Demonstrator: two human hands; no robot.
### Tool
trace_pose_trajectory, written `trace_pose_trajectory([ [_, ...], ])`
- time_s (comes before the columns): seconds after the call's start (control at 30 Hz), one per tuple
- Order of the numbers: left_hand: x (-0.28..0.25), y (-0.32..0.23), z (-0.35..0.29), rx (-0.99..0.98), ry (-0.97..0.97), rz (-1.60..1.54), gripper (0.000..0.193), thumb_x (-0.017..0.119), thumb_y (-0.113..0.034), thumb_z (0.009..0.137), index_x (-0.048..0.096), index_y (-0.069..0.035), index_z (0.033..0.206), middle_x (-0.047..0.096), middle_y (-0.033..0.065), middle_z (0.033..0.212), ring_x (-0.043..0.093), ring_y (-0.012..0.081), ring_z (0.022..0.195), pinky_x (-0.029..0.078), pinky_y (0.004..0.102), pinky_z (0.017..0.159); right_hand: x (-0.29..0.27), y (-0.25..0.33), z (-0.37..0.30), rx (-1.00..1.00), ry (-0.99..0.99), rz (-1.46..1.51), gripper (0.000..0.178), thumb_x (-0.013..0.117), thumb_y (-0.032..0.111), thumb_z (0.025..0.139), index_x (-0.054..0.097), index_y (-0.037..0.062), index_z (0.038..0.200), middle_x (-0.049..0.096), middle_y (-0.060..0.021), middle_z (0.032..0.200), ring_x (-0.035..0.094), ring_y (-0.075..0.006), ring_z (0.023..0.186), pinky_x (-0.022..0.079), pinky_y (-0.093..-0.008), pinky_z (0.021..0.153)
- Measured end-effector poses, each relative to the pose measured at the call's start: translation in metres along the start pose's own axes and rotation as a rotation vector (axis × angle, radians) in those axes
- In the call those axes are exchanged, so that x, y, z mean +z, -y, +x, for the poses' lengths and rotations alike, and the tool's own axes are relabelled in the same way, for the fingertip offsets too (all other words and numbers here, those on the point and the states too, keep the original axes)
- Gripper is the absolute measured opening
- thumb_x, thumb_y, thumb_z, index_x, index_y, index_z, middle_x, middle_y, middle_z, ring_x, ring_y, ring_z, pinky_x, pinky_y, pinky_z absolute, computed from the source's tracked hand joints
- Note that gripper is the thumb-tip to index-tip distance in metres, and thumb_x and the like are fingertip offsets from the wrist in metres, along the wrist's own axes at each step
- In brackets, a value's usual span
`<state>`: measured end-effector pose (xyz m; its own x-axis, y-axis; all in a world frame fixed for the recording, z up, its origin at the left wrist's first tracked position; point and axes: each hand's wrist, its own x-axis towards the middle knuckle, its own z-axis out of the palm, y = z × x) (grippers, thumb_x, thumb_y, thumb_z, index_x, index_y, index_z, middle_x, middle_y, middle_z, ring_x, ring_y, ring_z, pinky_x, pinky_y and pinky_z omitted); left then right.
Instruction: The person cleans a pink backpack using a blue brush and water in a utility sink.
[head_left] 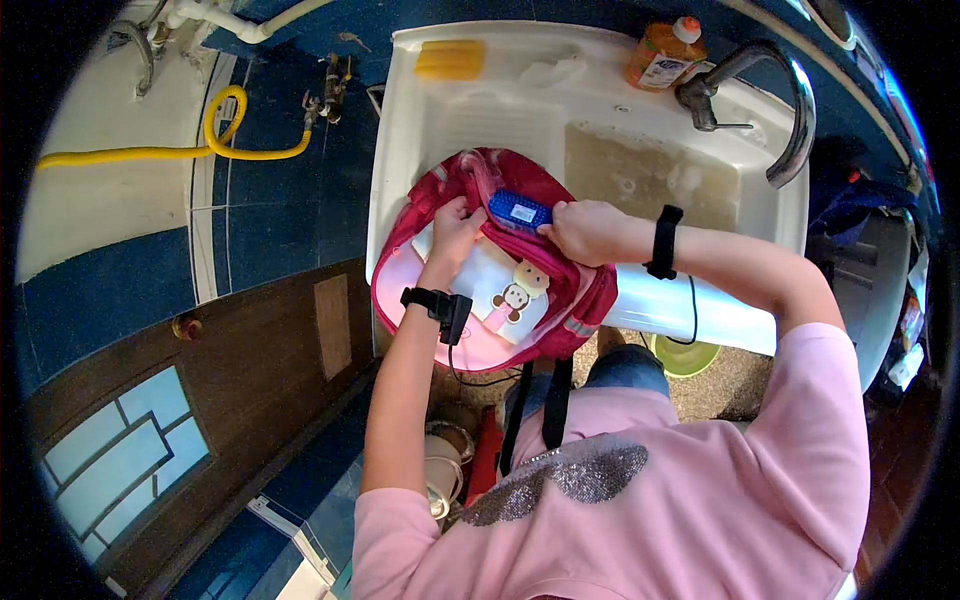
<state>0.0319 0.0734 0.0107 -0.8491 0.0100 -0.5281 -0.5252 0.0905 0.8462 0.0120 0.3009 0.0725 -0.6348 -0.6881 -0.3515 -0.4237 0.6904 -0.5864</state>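
Your left hand grips fabric of the red-and-pink backpack; your right hand holds the blue brush. The orange bottle stands at the backpack's 1 o'clock.

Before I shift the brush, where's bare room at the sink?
The white ribbed board, between the yellow block and the red bag, has bare room. Crowded: the bag, with the left hand, right hand and blue brush on it, and the back right, with the orange bottle and faucet.
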Motion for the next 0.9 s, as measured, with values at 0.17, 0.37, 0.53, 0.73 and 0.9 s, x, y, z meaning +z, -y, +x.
trace_pose_trajectory([
  [0.17, 0.000, 0.002, -0.001, 0.020, -0.026, -0.059, 0.016, 0.060, -0.007, 0.079, 0.057, 0.000, 0.092, 0.059, 0.0037, 0.082, 0.054, 0.0081, 0.067, 0.046, 0.0219, 0.056, -0.014, 0.000, -0.050, 0.118, 0.158, -0.024, 0.044, 0.041, 0.031, 0.088, 0.058, -0.0042, 0.068, 0.058, -0.0257, 0.068, 0.059, -0.0408, 0.068, 0.048, -0.0466, 0.061],
  [0.37, 0.005, -0.002, 0.001, -0.005, -0.027, -0.028, 0.021, 0.060, -0.008, 0.079, 0.056, 0.002, 0.097, 0.060, 0.0056, 0.085, 0.055, 0.0088, 0.068, 0.046, 0.0214, 0.055, -0.006, -0.003, -0.014, 0.042, 0.189, -0.016, 0.043, 0.038, 0.027, 0.089, 0.059, -0.0029, 0.068, 0.059, -0.0239, 0.071, 0.058, -0.0402, 0.069, 0.047, -0.0471, 0.061],
  [0.53, 0.004, 0.002, -0.003, -0.036, -0.093, -0.010, 0.022, 0.059, -0.008, 0.080, 0.056, 0.002, 0.099, 0.061, 0.0058, 0.085, 0.056, 0.0089, 0.070, 0.046, 0.0205, 0.055, -0.006, 0.001, -0.032, 0.119, 0.113, 0.006, 0.044, 0.038, 0.029, 0.089, 0.058, -0.0036, 0.068, 0.058, -0.0252, 0.071, 0.058, -0.0410, 0.070, 0.047, -0.0463, 0.062],
  [0.73, 0.003, -0.007, -0.004, -0.013, -0.025, -0.086, 0.019, 0.058, -0.009, 0.080, 0.058, 0.000, 0.097, 0.061, 0.0047, 0.083, 0.058, 0.0090, 0.071, 0.046, 0.0208, 0.057, -0.036, 0.007, -0.071, 0.172, 0.145, -0.035, 0.040, 0.040, 0.029, 0.089, 0.055, -0.0065, 0.077, 0.058, -0.0265, 0.070, 0.058, -0.0416, 0.069, 0.046, -0.0478, 0.061],
  [0.9, 0.001, -0.001, -0.002, -0.013, 0.003, -0.078, 0.017, 0.058, -0.008, 0.080, 0.058, -0.001, 0.095, 0.060, 0.0032, 0.081, 0.055, 0.0076, 0.066, 0.045, 0.0207, 0.054, -0.024, 0.009, -0.054, 0.136, 0.126, -0.041, 0.040, 0.040, 0.029, 0.089, 0.055, -0.0063, 0.076, 0.058, -0.0257, 0.068, 0.058, -0.0411, 0.067, 0.047, -0.0477, 0.059],
])
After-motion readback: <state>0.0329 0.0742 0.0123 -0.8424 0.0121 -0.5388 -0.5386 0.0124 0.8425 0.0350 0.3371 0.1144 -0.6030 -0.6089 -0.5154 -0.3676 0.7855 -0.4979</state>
